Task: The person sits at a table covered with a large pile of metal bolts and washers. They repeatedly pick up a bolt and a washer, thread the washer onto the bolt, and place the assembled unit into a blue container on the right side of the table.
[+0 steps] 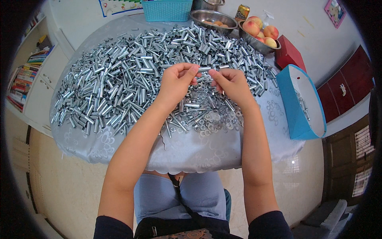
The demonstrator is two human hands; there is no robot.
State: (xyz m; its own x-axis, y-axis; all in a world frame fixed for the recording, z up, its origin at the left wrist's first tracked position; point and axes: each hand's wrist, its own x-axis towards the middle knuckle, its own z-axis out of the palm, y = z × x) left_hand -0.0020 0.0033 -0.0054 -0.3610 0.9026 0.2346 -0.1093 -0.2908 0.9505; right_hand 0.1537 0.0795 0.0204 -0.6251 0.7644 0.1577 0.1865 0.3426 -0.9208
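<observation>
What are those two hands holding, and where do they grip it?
A short metal tube, pinched at its ends between the left hand and right hand.

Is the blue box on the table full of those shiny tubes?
No, nearly empty. The blue open-topped box at the table's right edge shows a bare white inside with only a few short silver metal tubes; the rest lie heaped on the tablecloth.

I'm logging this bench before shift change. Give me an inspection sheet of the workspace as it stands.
Surface: round table under a pale patterned tablecloth.
Job's things: heap of short silver metal tubes; flat metal washers; one tube pinched between both hands.
Clutter: open blue cardboard box, steel bowl of peaches, teal plastic basket.
Hands: left hand and right hand, both gripping the tube.
Cables: nothing seen.
Surroundings: bookshelf, red cabinet.
</observation>
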